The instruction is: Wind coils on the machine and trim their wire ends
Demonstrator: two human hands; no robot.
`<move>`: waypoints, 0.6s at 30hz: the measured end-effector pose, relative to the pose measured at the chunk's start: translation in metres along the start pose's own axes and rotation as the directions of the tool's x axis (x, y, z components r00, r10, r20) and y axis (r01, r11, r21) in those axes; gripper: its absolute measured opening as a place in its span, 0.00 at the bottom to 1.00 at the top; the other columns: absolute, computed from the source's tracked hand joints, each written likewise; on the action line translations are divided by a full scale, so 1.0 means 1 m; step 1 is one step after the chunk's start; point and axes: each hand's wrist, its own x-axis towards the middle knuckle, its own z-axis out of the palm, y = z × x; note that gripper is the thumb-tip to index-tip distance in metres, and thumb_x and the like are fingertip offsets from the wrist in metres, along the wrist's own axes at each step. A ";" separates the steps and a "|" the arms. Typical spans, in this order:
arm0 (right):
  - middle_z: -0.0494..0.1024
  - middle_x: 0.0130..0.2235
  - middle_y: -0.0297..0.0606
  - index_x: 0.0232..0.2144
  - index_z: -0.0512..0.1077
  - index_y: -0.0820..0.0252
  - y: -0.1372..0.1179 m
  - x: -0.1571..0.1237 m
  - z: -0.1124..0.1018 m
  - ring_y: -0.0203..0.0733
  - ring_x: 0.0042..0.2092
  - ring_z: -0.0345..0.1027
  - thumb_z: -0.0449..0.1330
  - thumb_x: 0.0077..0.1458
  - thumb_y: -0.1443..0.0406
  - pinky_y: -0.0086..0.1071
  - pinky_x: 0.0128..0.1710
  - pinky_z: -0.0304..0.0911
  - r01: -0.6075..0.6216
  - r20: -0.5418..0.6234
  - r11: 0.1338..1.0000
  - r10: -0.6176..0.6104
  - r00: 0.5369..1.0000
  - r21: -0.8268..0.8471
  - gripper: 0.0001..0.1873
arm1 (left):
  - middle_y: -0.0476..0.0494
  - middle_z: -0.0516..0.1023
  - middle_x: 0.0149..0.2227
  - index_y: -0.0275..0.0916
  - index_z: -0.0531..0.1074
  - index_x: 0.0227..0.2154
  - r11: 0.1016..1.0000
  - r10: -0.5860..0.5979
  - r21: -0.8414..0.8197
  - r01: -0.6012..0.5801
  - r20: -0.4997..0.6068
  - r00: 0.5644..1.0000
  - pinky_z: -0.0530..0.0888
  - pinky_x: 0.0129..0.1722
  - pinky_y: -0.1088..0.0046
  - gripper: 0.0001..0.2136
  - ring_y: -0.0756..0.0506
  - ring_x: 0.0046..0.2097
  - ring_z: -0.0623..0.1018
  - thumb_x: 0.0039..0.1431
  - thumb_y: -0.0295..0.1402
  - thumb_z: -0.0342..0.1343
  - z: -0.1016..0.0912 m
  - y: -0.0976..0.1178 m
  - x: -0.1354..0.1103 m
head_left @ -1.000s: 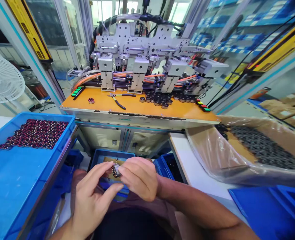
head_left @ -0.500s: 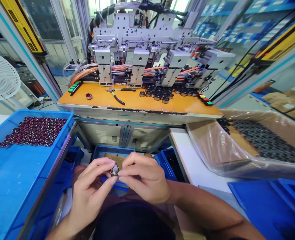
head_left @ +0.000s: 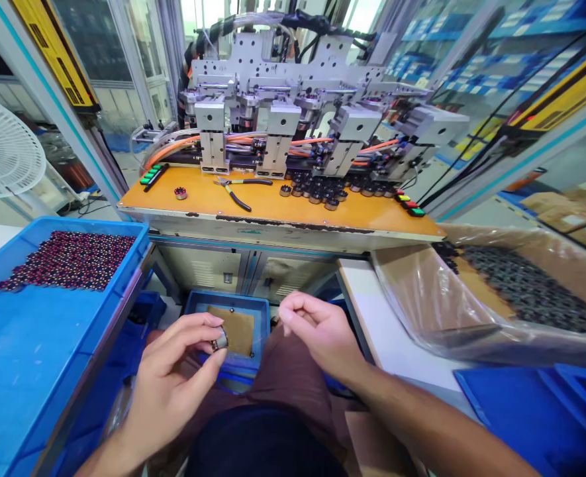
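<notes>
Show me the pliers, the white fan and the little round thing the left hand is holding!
Pliers (head_left: 238, 198), head view: on the lower handle.
White fan (head_left: 5, 147), head view: on the front grille.
Little round thing (head_left: 222, 340), head view: on its silvery side.

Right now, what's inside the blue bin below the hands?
A brown sheet lies inside the blue bin, with small bits near its edges. The left hand and the part it holds hide some of the inside.

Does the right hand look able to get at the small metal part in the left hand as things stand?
Probably yes: nothing shows between the right hand and the small metal part, and the left hand leaves its facing side exposed.
</notes>
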 end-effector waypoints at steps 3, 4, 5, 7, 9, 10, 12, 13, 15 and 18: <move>0.77 0.34 0.38 0.37 0.74 0.58 -0.013 0.012 -0.013 0.37 0.34 0.70 0.59 0.59 0.69 0.30 0.32 0.68 0.490 0.108 0.810 -0.483 0.869 -0.321 0.05 | 0.41 0.80 0.49 0.44 0.77 0.45 0.982 0.092 0.155 -0.111 0.123 0.988 0.79 0.41 0.73 0.15 0.43 0.45 0.82 0.55 0.23 0.62 -0.005 0.001 0.004; 0.78 0.36 0.38 0.39 0.75 0.57 -0.020 0.017 -0.014 0.37 0.35 0.70 0.58 0.60 0.68 0.31 0.33 0.68 0.661 0.243 0.655 -0.619 0.747 -0.367 0.06 | 0.41 0.80 0.49 0.44 0.76 0.46 0.972 0.128 0.178 -0.153 0.144 0.981 0.79 0.43 0.72 0.15 0.43 0.46 0.82 0.56 0.24 0.62 -0.005 0.002 0.005; 0.79 0.37 0.38 0.39 0.75 0.57 -0.027 0.022 -0.013 0.37 0.35 0.70 0.57 0.61 0.68 0.31 0.33 0.67 0.789 0.383 0.494 -0.693 0.611 -0.366 0.07 | 0.42 0.81 0.48 0.44 0.76 0.47 0.963 0.160 0.192 -0.189 0.156 0.975 0.79 0.46 0.71 0.16 0.43 0.47 0.82 0.56 0.24 0.62 -0.004 0.003 0.006; 0.79 0.37 0.38 0.37 0.76 0.59 -0.038 0.032 -0.009 0.38 0.32 0.67 0.54 0.63 0.68 0.32 0.28 0.64 0.915 0.563 0.258 -0.726 0.395 -0.309 0.10 | 0.42 0.82 0.48 0.44 0.75 0.49 0.952 0.202 0.197 -0.232 0.162 0.966 0.78 0.49 0.70 0.17 0.42 0.48 0.82 0.56 0.24 0.62 -0.003 0.004 0.007; 0.77 0.34 0.41 0.32 0.76 0.63 -0.042 0.037 -0.002 0.38 0.29 0.65 0.53 0.63 0.68 0.34 0.25 0.60 0.937 0.624 0.210 -0.703 0.342 -0.278 0.12 | 0.42 0.82 0.49 0.45 0.75 0.49 0.958 0.194 0.182 -0.222 0.159 0.968 0.78 0.49 0.70 0.18 0.42 0.48 0.82 0.56 0.24 0.62 -0.002 0.004 0.005; 0.76 0.31 0.42 0.30 0.75 0.64 -0.042 0.037 0.001 0.39 0.29 0.64 0.52 0.63 0.69 0.34 0.25 0.59 0.926 0.631 0.267 -0.678 0.377 -0.267 0.13 | 0.42 0.81 0.49 0.45 0.76 0.48 0.965 0.175 0.171 -0.201 0.154 0.972 0.79 0.48 0.70 0.17 0.42 0.48 0.82 0.56 0.24 0.62 -0.003 0.004 0.003; 0.74 0.29 0.40 0.28 0.73 0.64 -0.042 0.034 0.007 0.38 0.29 0.64 0.52 0.64 0.69 0.33 0.28 0.61 0.830 0.616 0.515 -0.589 0.524 -0.214 0.14 | 0.42 0.82 0.48 0.45 0.76 0.46 0.976 0.141 0.146 -0.161 0.135 0.981 0.79 0.48 0.70 0.16 0.42 0.49 0.81 0.56 0.24 0.62 -0.006 0.004 0.000; 0.74 0.28 0.39 0.27 0.72 0.63 -0.043 0.031 0.009 0.37 0.30 0.65 0.53 0.64 0.69 0.32 0.29 0.62 0.720 0.606 0.675 -0.508 0.613 -0.162 0.13 | 0.43 0.82 0.48 0.46 0.76 0.46 0.980 0.135 0.132 -0.150 0.119 0.984 0.79 0.48 0.70 0.16 0.43 0.49 0.81 0.56 0.23 0.62 -0.007 0.003 -0.002; 0.74 0.28 0.36 0.27 0.72 0.64 -0.045 0.028 0.010 0.34 0.30 0.68 0.54 0.63 0.70 0.28 0.30 0.64 0.373 0.639 0.927 -0.264 0.722 -0.038 0.12 | 0.44 0.82 0.47 0.46 0.77 0.45 0.981 0.150 0.106 -0.160 0.097 0.984 0.78 0.48 0.71 0.16 0.43 0.49 0.81 0.56 0.22 0.62 -0.011 0.003 -0.005; 0.75 0.24 0.31 0.27 0.74 0.63 -0.048 0.047 0.009 0.31 0.25 0.69 0.57 0.62 0.68 0.23 0.25 0.62 -0.041 0.792 0.999 0.003 0.610 0.028 0.12 | 0.43 0.81 0.48 0.47 0.77 0.44 0.981 0.180 0.061 -0.186 0.091 0.979 0.79 0.45 0.73 0.16 0.45 0.47 0.82 0.57 0.20 0.60 -0.016 0.003 -0.008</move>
